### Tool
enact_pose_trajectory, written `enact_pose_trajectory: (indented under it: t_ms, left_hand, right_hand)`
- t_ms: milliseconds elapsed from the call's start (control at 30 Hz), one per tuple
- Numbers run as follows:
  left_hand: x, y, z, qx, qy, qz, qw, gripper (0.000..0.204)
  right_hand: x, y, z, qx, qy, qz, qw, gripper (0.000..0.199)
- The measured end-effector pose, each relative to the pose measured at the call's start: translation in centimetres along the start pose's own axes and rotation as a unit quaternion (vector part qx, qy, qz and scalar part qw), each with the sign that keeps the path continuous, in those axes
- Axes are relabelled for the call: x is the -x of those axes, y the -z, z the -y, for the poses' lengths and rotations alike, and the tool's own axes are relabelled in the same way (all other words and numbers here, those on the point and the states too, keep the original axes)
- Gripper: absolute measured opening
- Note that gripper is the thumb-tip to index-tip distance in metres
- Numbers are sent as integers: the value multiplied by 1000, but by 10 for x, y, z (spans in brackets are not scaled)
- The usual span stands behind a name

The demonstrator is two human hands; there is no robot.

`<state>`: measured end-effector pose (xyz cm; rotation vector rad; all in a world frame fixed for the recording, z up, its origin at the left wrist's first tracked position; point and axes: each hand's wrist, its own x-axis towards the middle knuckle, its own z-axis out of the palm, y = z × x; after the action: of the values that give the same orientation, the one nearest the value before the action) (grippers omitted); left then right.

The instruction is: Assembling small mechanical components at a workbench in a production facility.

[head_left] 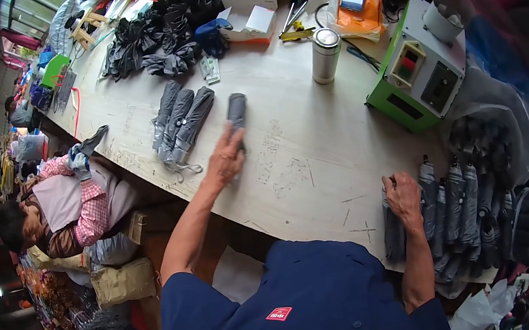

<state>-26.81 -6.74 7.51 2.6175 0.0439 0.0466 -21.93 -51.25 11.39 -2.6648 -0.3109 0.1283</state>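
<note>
Left hand (226,158) stretched out, fingers open, tips on a folded grey umbrella (236,110) lying on the table (303,153). Right hand (404,198) grips one umbrella in the pile of folded umbrellas (465,218) at the table's edge.

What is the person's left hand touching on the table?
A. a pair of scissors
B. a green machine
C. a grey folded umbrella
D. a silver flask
C: the left hand lies on the near end of a grey folded umbrella on the wooden table, far from the silver flask and the green machine.
</note>
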Motion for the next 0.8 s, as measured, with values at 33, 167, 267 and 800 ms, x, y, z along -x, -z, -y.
enact_pose_trajectory:
  t_ms: [33, 167, 267, 800]
  left_hand:
    - [-7, 8, 3, 27, 81, -14, 996, 55]
    - [-13, 41, 71, -275, 40, -31, 960, 56]
    - [-19, 40, 31, -388, 49, -84, 916, 50]
    - [4, -90, -309, 489, -88, 232, 837, 70]
  right_hand:
    - [2, 8, 10, -17, 3, -27, 999, 18]
    - [-1, 31, 42, -94, 8, -63, 994, 15]
    - [0, 29, 56, -196, 37, -100, 975, 10]
    - [30, 111, 51, -380, 6, -263, 887, 5]
